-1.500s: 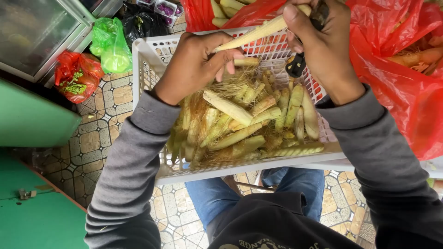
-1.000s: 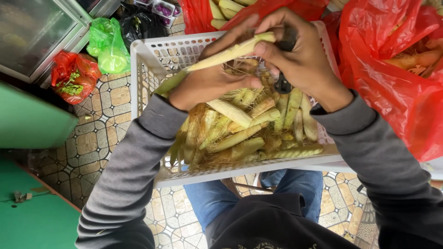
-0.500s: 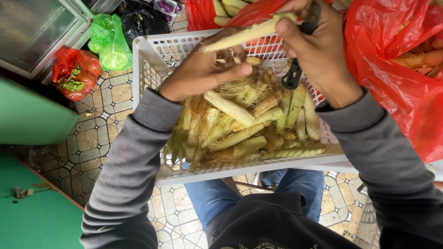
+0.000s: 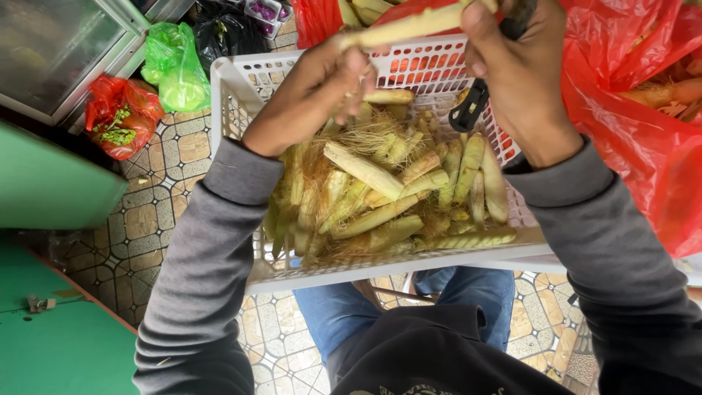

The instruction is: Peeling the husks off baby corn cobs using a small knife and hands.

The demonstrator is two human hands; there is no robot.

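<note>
The left hand (image 4: 311, 95) pinches one end of a pale cob (image 4: 409, 28) while the right hand (image 4: 519, 73) grips the other end together with a black-handled knife (image 4: 472, 106). The cob looks light, stiff and slightly slick, best held at its ends. Below both hands sits a white basket (image 4: 241, 88) of husks, with a red bag (image 4: 636, 124) just right of the right hand.

Pale yellow-green baby corn ear in its husk (image 4: 409, 28), long and slender, lying nearly level, slightly raised rightward, at the far edge, above the white plastic lattice basket (image 4: 241, 95), black-handled knife (image 4: 472, 106) hanging just right.
</note>
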